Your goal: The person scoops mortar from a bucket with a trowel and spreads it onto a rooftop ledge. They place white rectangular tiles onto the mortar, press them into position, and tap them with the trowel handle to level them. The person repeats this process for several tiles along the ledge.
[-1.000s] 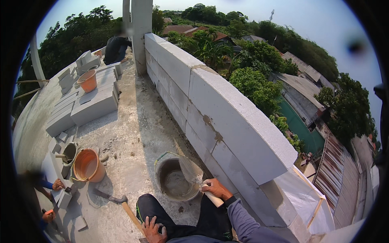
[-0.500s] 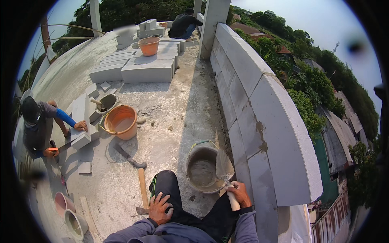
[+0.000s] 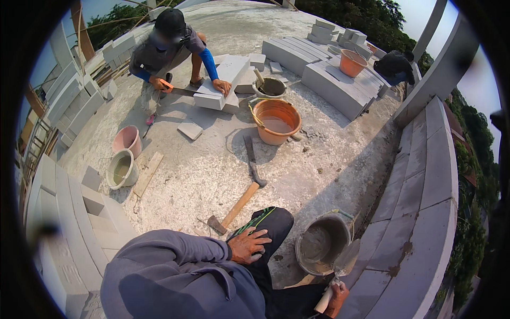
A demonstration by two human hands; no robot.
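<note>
My left hand [image 3: 249,246] rests flat on my bent knee, its fingers apart and holding nothing. Down at the lower right, my right hand [image 3: 336,299] is closed around the pale handle of a trowel [image 3: 347,258]. The trowel's mortar-smeared blade leans over the rim of a dark bucket [image 3: 300,254] with wet grey mortar [image 3: 317,242] inside. Beside the bucket runs a low wall of light grey blocks [image 3: 396,234]. A hatchet [image 3: 240,204] with a wooden handle lies on the concrete in front of my left hand, near a dark curved tool [image 3: 251,154].
A co-worker [image 3: 170,53] crouches at the upper left, one hand on a white block [image 3: 226,80], the other on an orange-handled saw [image 3: 178,90]. An orange bucket [image 3: 276,125] stands mid-floor. Block stacks [image 3: 340,87] lie beyond; another person [image 3: 394,68] crouches far right.
My view has swung left, so the scene sits further right and the co-worker shows more fully. My left hand stays on the knee; my right still grips the trowel by the bucket.
</note>
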